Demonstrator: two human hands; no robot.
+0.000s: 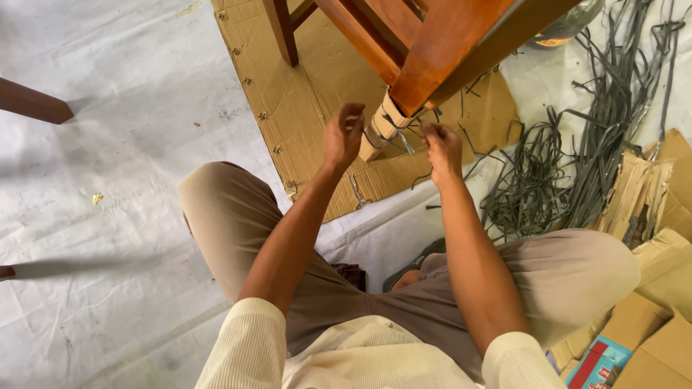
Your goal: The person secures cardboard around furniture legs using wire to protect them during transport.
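Cardboard-wrapped chair leg [380,122] slanting down-left, both hands [343,135] [442,146] apparently pinching grey strap [401,138].

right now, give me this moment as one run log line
left hand: pinching dark strap | right hand: pinching strap end | strap: around cardboard wrap on wooden leg | strap pile: right on floor

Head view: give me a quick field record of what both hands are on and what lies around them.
left hand: raised, fingers pinched on a dark strap end
right hand: pinching the other strap end
strap: thin, dark, looped around the cardboard wrap
cardboard wrap: covers the foot of the wooden furniture leg
under the leg: flat cardboard sheet on a white floor covering
to the right: pile of dark straps, cardboard pieces
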